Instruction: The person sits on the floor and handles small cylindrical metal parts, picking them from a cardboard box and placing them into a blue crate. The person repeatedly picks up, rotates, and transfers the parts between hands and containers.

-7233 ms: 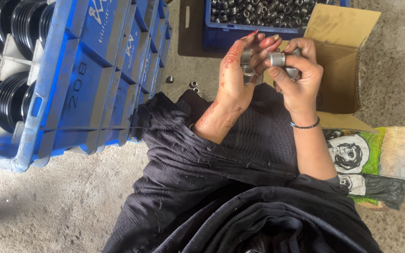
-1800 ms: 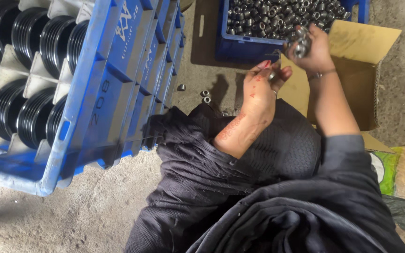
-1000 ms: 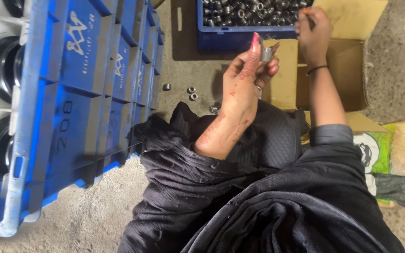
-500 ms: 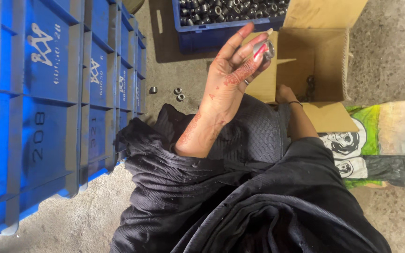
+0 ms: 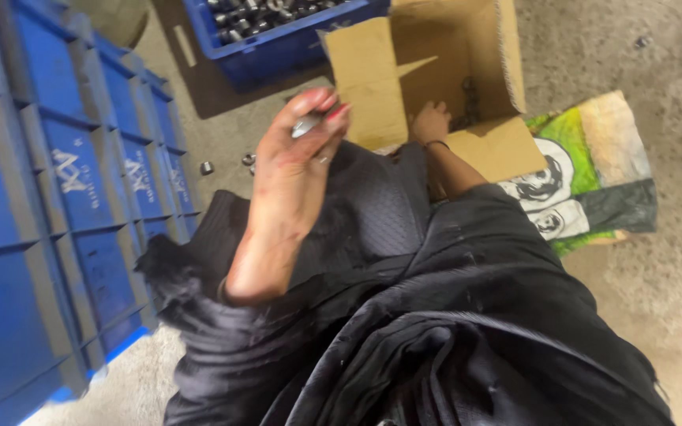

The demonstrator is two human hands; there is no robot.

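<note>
My left hand (image 5: 300,150) is raised above my lap, fingers curled around a small grey metal part (image 5: 307,124). My right hand (image 5: 431,123) reaches down into an open cardboard box (image 5: 372,87) in front of me; its fingers are hidden by the box's inside, so what it holds cannot be made out. A blue bin (image 5: 278,47) filled with several small metal parts stands behind the box. Black cloth covers my lap and both arms.
Stacked blue plastic crates (image 5: 49,205) stand close on my left. A few loose metal parts (image 5: 207,167) lie on the concrete floor between the crates and the bin. A green and white printed bag (image 5: 586,173) lies to the right of the box.
My right hand has gone from the blue bin down into the cardboard box. My left hand keeps its metal part and has dropped slightly. The view has swung to the right.
</note>
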